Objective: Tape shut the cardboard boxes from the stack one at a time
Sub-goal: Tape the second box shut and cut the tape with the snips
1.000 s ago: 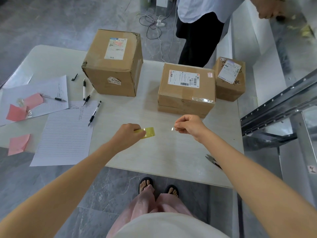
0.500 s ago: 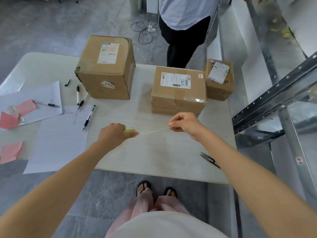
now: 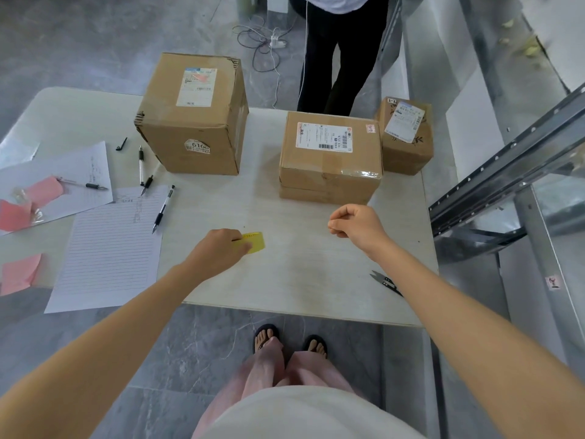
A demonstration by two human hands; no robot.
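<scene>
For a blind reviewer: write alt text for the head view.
The left hand holds a yellow tape roll above a pale table; the right hand, its fingers pinched together, hovers beside it. Labelled cardboard boxes stand beyond, pens, papers and snips around.

Far-left box (image 3: 193, 115): front sticker reads "616", last digit unclear. Far-right small box (image 3: 406, 144): "1-2" on its top corner. Shipping-label print is too small to read.

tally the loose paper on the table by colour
pink notes: 3
white sheets: 2
total: 5
</scene>
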